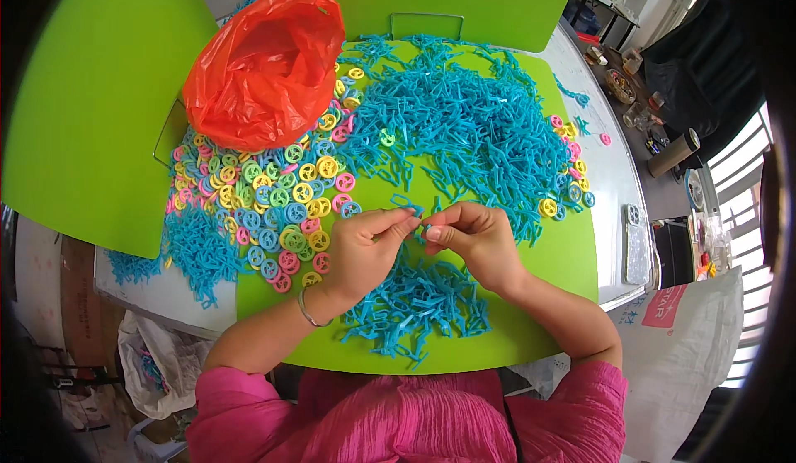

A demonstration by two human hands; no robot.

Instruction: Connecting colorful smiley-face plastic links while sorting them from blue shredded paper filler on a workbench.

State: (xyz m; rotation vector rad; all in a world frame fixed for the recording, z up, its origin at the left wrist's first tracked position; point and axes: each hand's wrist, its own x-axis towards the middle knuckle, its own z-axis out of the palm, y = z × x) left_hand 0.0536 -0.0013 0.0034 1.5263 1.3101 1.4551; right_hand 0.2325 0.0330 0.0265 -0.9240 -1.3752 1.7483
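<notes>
Over the green board, my left hand [371,243] pinches a thin blue plastic piece [403,201] with a looped frame end sticking out past the fingers. Close beside it, my right hand [479,244] is closed, thumb against forefinger, on a small blue plastic bit [426,228]; most of it is covered by the fingertips. Whether the two pieces are joined cannot be seen. Below my hands lies a pile of finished-looking blue plastic pieces [414,305]. A much larger heap of slim blue pieces [464,123] spreads beyond them.
Small pink, yellow, green and blue plastic wheels [282,189] cover the board's left part. A red plastic bag [257,90] stands behind them. More wheels [572,169] lie at the right edge, near a phone [636,243]. White sacks [692,355] flank the table. Green panels [91,90] rise around.
</notes>
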